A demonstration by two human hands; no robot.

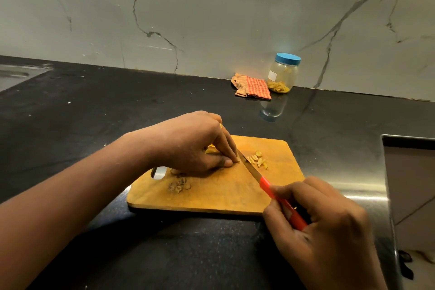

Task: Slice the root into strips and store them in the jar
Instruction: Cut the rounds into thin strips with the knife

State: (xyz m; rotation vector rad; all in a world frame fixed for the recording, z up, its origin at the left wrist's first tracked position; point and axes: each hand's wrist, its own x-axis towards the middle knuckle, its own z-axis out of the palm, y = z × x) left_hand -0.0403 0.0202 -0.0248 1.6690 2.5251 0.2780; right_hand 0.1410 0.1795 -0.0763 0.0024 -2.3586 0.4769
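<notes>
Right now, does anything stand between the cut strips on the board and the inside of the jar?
Yes: the blue lid sits on the jar and closes it. Nothing visible lies on the counter between the strips and the jar; the checkered cloth lies just beside the jar.

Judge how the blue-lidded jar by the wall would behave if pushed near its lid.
The jar is probably light: it looks like clear plastic and holds only a shallow layer of strips. Upright and taller than wide, it may tip rather than slide. On the glossy counter, a low push would likely slide it.
</notes>
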